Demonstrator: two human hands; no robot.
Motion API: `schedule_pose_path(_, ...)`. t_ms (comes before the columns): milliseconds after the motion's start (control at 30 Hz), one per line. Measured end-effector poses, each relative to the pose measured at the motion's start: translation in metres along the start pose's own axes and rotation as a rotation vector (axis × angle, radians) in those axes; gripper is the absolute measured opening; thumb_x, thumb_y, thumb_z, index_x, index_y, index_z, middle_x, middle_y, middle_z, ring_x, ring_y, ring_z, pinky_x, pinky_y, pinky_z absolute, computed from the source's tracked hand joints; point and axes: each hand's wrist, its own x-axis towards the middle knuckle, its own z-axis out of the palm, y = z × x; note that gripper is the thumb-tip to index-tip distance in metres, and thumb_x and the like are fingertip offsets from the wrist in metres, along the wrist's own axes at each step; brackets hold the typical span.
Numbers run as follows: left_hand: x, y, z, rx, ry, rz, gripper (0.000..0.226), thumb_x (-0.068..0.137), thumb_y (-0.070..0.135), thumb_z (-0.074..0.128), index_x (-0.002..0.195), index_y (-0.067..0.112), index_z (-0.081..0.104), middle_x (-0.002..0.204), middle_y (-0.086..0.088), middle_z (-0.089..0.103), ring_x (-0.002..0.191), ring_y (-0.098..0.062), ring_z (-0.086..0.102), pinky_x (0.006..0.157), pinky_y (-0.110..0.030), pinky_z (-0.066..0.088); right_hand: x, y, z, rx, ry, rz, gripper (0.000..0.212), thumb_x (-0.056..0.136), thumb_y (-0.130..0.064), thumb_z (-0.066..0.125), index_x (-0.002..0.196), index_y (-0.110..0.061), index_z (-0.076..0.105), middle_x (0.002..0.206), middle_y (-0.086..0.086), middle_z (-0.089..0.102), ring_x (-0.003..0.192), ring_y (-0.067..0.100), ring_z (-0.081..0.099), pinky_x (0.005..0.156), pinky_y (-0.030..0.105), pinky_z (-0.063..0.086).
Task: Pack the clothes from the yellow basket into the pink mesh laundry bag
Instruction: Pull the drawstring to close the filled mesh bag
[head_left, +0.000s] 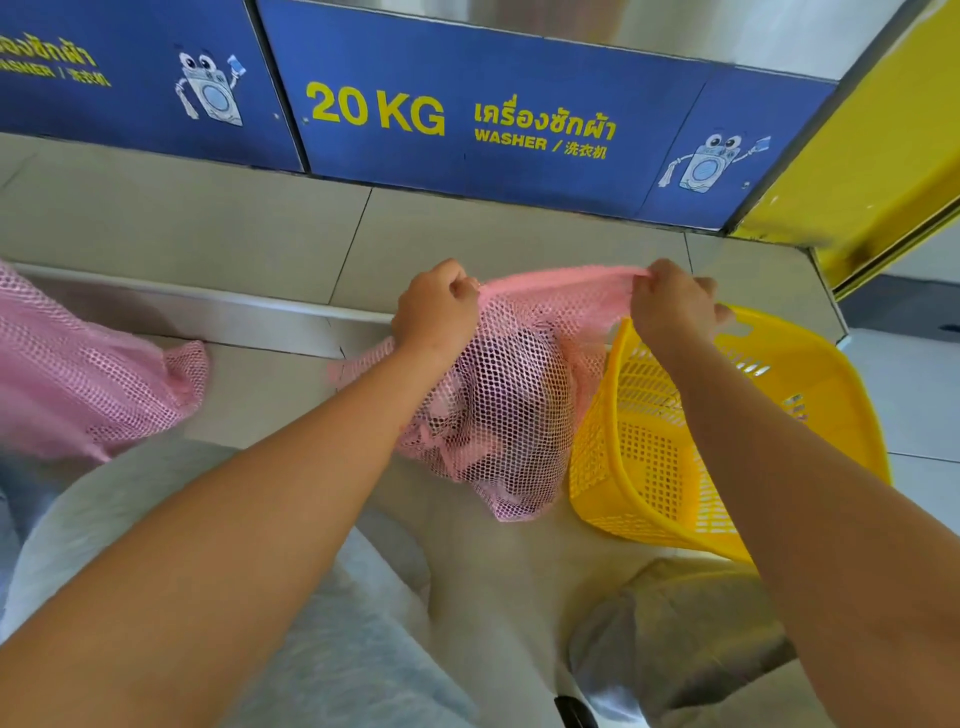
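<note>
Head view: hands (435, 306) (670, 304) stretch pink mesh bag (509, 395) below "20 KG WASHER" sign (457, 119).

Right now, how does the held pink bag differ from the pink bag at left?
The held bag hangs from both hands, left hand and right hand gripping its top edge; the left bag is touched by neither hand. The held bag shows dark clothes through the mesh; the left bag shows no dark contents. The held bag is beside the yellow basket; the left bag is far from it, cut off by the frame edge. Both are pink mesh.
</note>
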Motion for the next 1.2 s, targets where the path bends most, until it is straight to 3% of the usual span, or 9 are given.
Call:
schedule_pose_path(200, -0.007, 0.005, -0.003, -0.164, -0.014, 0.137, 0.024, 0.102, 0.016, 0.05, 0.085, 0.0, 0.056, 0.081, -0.009, 0.06, 0.074, -0.018, 0.051, 0.061, -0.028, 0.038, -0.023, -0.031, 0.016, -0.114, -0.207, -0.539, 0.073, 0.076, -0.044, 0.059, 0.142, -0.045, 0.027, 0.151, -0.006, 0.037, 0.142, 0.025, 0.023, 0.108, 0.056, 0.021)
schedule_pose_path(267, -0.01, 0.008, -0.002, -0.177, -0.01, 0.187, 0.023, 0.102, 0.016, 0.05, 0.082, 0.005, 0.052, 0.074, -0.002, 0.055, 0.069, -0.015, 0.048, 0.061, -0.027, 0.037, -0.024, -0.044, 0.02, -0.11, -0.223, -0.62, 0.05, 0.084, -0.046, 0.053, 0.133, -0.041, 0.045, 0.144, -0.007, 0.046, 0.14, 0.023, 0.029, 0.111, 0.056, 0.022)
schedule_pose_path(333, -0.01, 0.009, -0.002, -0.157, 0.015, 0.203, 0.023, 0.102, 0.016, 0.05, 0.08, 0.009, 0.05, 0.073, 0.003, 0.051, 0.067, -0.011, 0.045, 0.059, -0.019, 0.036, -0.024, -0.049, 0.019, -0.084, -0.202, -0.587, 0.029, 0.095, -0.039, 0.039, 0.115, -0.032, 0.059, 0.123, -0.003, 0.061, 0.13, 0.022, 0.041, 0.109, 0.052, 0.024)
schedule_pose_path(467, -0.003, -0.003, -0.005, -0.082, 0.108, 0.165, 0.027, 0.1, 0.016, 0.053, 0.074, 0.015, 0.046, 0.097, -0.004, 0.054, 0.08, -0.015, 0.051, 0.065, -0.016, 0.038, -0.022, -0.04, 0.009, -0.048, -0.013, -0.519, 0.032, 0.098, -0.031, 0.03, 0.109, -0.024, 0.059, 0.103, 0.006, 0.068, 0.113, 0.028, 0.054, 0.106, 0.048, 0.025)
schedule_pose_path(567, 0.007, -0.024, -0.013, -0.023, 0.164, 0.01, 0.033, 0.098, 0.017, 0.054, 0.067, 0.013, 0.044, 0.106, -0.017, 0.059, 0.088, -0.027, 0.058, 0.074, -0.037, 0.049, -0.01, -0.03, -0.002, 0.024, 0.049, -0.343, 0.033, 0.096, -0.028, 0.031, 0.111, -0.021, 0.059, 0.106, 0.013, 0.066, 0.112, 0.032, 0.053, 0.104, 0.046, 0.028)
schedule_pose_path(700, 0.014, -0.053, -0.027, -0.024, 0.189, -0.174, 0.022, 0.096, 0.011, 0.046, 0.076, 0.006, 0.051, 0.086, -0.014, 0.057, 0.071, -0.025, 0.048, 0.056, -0.033, 0.035, 0.0, -0.005, -0.008, 0.105, 0.077, -0.058, 0.032, 0.095, -0.033, 0.037, 0.114, -0.019, 0.059, 0.119, 0.015, 0.062, 0.119, 0.035, 0.049, 0.099, 0.045, 0.033)
schedule_pose_path(833, 0.015, -0.053, -0.035, -0.356, 0.129, -0.34, 0.021, 0.099, 0.012, 0.039, 0.079, 0.016, 0.045, 0.095, -0.014, 0.06, 0.082, -0.024, 0.053, 0.068, -0.036, 0.04, -0.006, 0.001, -0.004, 0.157, -0.033, -0.105, 0.037, 0.096, -0.043, 0.037, 0.105, -0.014, 0.058, 0.113, 0.018, 0.062, 0.111, 0.038, 0.052, 0.095, 0.049, 0.041)
schedule_pose_path(1000, 0.022, -0.035, -0.061, -0.814, 0.147, -0.445, 0.025, 0.101, 0.009, 0.033, 0.082, 0.02, 0.043, 0.097, -0.01, 0.066, 0.076, -0.021, 0.063, 0.063, -0.034, 0.053, -0.01, -0.014, -0.007, 0.222, -0.078, -0.224, 0.045, 0.1, -0.045, 0.032, 0.109, -0.009, 0.058, 0.108, 0.02, 0.064, 0.09, 0.031, 0.055, 0.073, 0.034, 0.036)
schedule_pose_path(1200, 0.063, -0.019, -0.098, -0.798, 0.344, -0.396, 0.021, 0.103, 0.013, 0.028, 0.091, 0.018, 0.044, 0.115, -0.014, 0.058, 0.104, -0.027, 0.06, 0.098, -0.043, 0.05, -0.008, -0.039, -0.011, 0.273, -0.135, -0.383, 0.037, 0.095, -0.055, 0.04, 0.089, -0.019, 0.042, 0.077, 0.001, 0.052, 0.082, 0.027, 0.051, 0.072, 0.036, 0.037)
